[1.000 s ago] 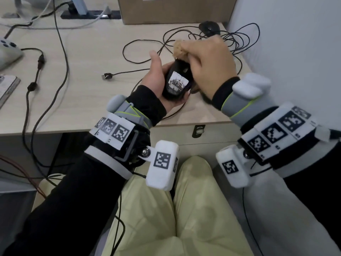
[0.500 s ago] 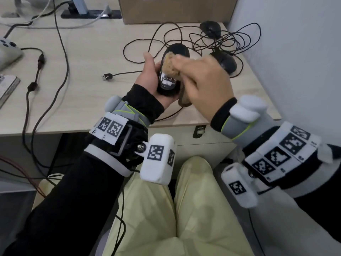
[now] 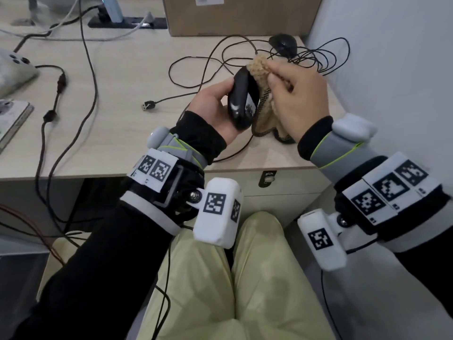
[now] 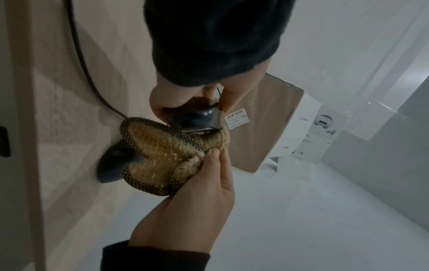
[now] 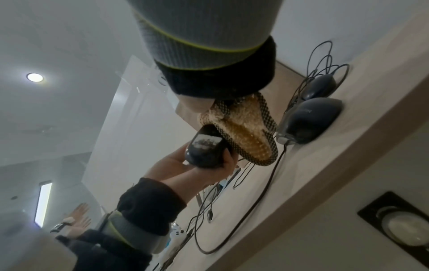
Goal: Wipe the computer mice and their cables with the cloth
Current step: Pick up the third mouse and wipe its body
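My left hand (image 3: pixel 213 106) grips a black mouse (image 3: pixel 241 99), tipped on its edge above the desk's front right part, its labelled underside turned toward the right hand. My right hand (image 3: pixel 301 94) pinches a tan fluffy cloth (image 3: pixel 259 77) with a dark woven border and presses it against the mouse's underside and far end. The left wrist view has the cloth (image 4: pixel 162 157) folded under the mouse (image 4: pixel 195 117). Its cable (image 3: pixel 235 148) trails down across the desk. Two more black mice (image 5: pixel 311 119) (image 5: pixel 320 87) lie on the desk behind the cloth, among tangled cables (image 3: pixel 318 55).
A cardboard box (image 3: pixel 235 13) stands at the back of the desk (image 3: pixel 122 77), with a wall (image 3: pixel 392 69) close on the right. A loose USB plug (image 3: pixel 148 105) lies left of my hands. A white game controller (image 3: pixel 12 67), a power strip (image 3: pixel 122 20) and thick cables sit further left.
My left hand has rolled the mouse from underside-up onto its edge. My right hand has slid the cloth from the middle of the underside up toward the far end.
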